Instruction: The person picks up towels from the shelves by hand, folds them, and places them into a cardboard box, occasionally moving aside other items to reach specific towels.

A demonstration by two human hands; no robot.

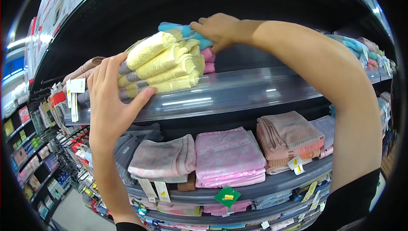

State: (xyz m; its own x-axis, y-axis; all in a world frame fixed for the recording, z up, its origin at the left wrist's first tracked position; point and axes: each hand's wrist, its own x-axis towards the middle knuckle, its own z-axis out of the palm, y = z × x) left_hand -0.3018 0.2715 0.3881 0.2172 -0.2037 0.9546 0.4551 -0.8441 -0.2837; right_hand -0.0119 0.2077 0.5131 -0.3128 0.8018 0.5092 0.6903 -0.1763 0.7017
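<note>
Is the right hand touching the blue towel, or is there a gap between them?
Touching. The head view shows the right hand with its fingers on the blue towel, no gap visible.

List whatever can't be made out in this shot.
- Right fingertips, head view: partly lost against the blue towel, so their grip is unclear.
- Pink towels, head view: largely covered by the yellow towels.
- Print on the white tags beside the left hand, head view: too small to read.
- Goods on the far-left shelves, head view: too small and blurred to identify.
- Right upper arm, head view: hidden by the black sleeve.
</note>
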